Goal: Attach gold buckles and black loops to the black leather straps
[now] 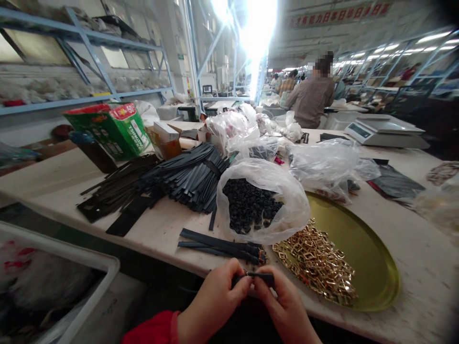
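Head feed, my notes: table (pixel 423 272) pale, scuffed, running away from me and crowded along most of its length. Both hands work low at its near edge. Left hand (pixel 223 287) and right hand (pixel 281 297) each pinch a short black strap (pixel 264 277), fingertips nearly meeting; I see a small metallic glint between them. Just beyond lie several dark strips (pixel 222 247), loosely side by side. To the right, an oval gold tray (pixel 353 229) bears a heap of gold buckles (pixel 322 265); an open plastic bag (pixel 299 210) of black rings (pixel 247 203) overlaps its rim. Left of the bag: a fanned strap bundle (pixel 193 177), then a green carton (pixel 125 136). Far right: a scale (pixel 387 126). Room: blue shelving (pixel 88 40) on the left, glaring light ahead, co-worker (pixel 313 98) seated farther back, red banner (pixel 340 16) overhead.
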`<state>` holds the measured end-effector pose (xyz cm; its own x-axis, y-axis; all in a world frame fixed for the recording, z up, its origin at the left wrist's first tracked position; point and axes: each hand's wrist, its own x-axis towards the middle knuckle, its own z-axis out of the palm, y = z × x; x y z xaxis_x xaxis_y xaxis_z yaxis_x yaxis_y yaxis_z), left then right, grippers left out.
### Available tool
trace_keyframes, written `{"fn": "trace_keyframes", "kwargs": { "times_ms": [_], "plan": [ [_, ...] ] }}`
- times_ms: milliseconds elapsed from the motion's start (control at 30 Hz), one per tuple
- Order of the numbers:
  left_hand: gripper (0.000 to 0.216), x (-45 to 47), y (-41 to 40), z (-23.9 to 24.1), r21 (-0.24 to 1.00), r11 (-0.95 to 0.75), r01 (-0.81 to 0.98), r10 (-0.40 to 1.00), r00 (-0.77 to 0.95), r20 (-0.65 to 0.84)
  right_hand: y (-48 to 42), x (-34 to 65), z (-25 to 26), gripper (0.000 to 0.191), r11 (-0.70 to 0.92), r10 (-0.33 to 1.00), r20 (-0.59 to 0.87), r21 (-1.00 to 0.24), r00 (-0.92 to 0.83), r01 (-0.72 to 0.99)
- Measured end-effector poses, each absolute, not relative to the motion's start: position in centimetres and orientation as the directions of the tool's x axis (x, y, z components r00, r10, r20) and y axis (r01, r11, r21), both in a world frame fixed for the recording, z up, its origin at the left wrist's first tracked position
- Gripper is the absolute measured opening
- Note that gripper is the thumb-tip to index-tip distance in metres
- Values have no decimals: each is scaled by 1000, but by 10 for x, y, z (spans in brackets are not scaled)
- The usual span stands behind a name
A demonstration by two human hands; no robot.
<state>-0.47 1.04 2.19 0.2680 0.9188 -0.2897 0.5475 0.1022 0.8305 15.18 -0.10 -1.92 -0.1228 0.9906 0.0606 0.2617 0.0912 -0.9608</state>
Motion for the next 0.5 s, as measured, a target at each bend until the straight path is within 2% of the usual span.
{"fn": "trace_keyframes", "kwargs": {
  "times_ms": [200,267,333,500],
  "plan": [
    [9,-4,21,20,830,105,547,947,199,-251,9,152,-14,17,142,977,71,-918,-201,371],
    [23,-7,23,19,833,77,547,942,235,-242,16,148,-13,15,139,971,50,-914,-235,380],
    [34,-11,25,17,846,48,531,937,270,-223,24,145,-13,15,148,962,46,-915,-268,375],
    [26,-21,28,16,885,22,465,941,290,-175,41,162,-39,18,171,918,47,-943,-393,287]
  ]
}}
